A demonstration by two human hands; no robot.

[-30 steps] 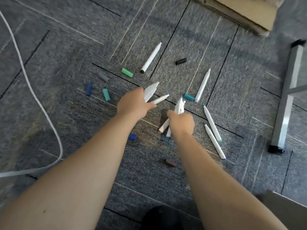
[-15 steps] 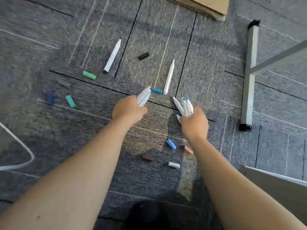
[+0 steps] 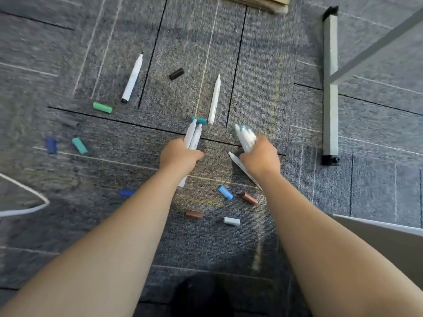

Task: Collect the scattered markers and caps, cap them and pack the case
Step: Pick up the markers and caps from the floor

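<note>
From the head camera, the left hand (image 3: 180, 156) grips two uncapped white markers (image 3: 193, 136), fingers clenched round them, tips pointing away. The right hand (image 3: 261, 157) clutches a bundle of markers (image 3: 246, 136), with one purple-tipped marker (image 3: 235, 160) slanting under it. On the carpet floor (image 3: 263, 88) lie two more markers, one (image 3: 132, 78) far left, one (image 3: 214, 100) just beyond the hands. Caps lie scattered: black (image 3: 176, 73), green (image 3: 102, 107), light blue (image 3: 225, 192), brown (image 3: 193, 214).

Bright even light, motion blur, wide-angle edges
</note>
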